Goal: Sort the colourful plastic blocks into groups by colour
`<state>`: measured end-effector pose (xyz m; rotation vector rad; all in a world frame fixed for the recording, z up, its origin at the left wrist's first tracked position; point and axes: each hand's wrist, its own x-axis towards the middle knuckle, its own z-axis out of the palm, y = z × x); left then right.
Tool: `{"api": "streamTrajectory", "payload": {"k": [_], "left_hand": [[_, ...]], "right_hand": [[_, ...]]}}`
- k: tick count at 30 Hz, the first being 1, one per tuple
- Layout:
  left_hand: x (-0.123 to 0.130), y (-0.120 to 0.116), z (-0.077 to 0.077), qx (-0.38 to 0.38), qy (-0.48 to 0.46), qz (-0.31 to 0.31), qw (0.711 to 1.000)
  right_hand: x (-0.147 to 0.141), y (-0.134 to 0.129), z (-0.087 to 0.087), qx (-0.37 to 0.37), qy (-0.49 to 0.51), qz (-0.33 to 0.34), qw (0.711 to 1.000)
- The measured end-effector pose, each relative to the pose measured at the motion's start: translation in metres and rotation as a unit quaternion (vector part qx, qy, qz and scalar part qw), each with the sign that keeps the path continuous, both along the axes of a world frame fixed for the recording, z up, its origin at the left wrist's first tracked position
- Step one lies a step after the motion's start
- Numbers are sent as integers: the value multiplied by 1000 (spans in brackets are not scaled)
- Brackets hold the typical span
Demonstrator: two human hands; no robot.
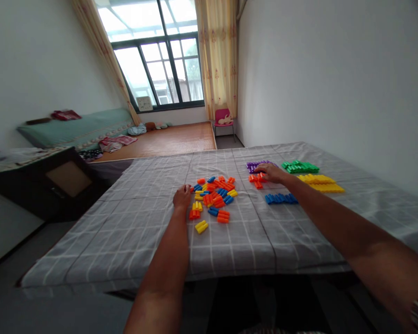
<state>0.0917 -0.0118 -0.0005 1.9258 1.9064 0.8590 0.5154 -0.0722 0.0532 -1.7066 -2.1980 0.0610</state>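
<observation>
A loose pile of orange, blue and yellow pieces (218, 199) lies mid-table. My left hand (182, 196) rests at the pile's left edge, fingers curled around something orange. My right hand (270, 172) reaches over a small orange group (257, 183), its fingers bent down at the back of that group; whether they grip a piece is too small to tell. Behind it is a purple group (252, 167), partly covered by the hand. Blue pieces (279, 199) form a row in front of my right forearm. Green pieces (300, 167) and yellow pieces (322, 186) lie farther right.
A grey checked cloth (142, 241) covers the table. White wall (334, 79) runs along the right. Beyond the table are a wooden bed platform (174, 139), a pink chair (223, 116) and a window. A dark cabinet (69, 178) stands at the left.
</observation>
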Motion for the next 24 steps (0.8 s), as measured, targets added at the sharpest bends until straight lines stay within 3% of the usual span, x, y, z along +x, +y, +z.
{"api": "streamTrajectory", "payload": {"k": [3, 8, 13, 19, 22, 24], "left_hand": [[1, 0, 0, -1, -2, 4, 1000], [3, -5, 4, -12, 1, 9, 1000], [4, -9, 7, -17, -5, 9, 1000], [3, -5, 2, -5, -6, -1, 1000], [2, -3, 1, -1, -2, -1, 1000], [2, -2, 0, 0, 1, -1, 1000]], "right_hand": [[-39, -1, 6, -10, 12, -4, 1000], [-137, -12, -1, -63, 55, 100, 991], [-209, -22, -13, -3, 60, 156, 986], [-228, -30, -6, 18, 22, 143, 989], [-213, -42, 3, 24, 14, 76, 997], [-195, -52, 5, 3, -14, -5, 1000]]}}
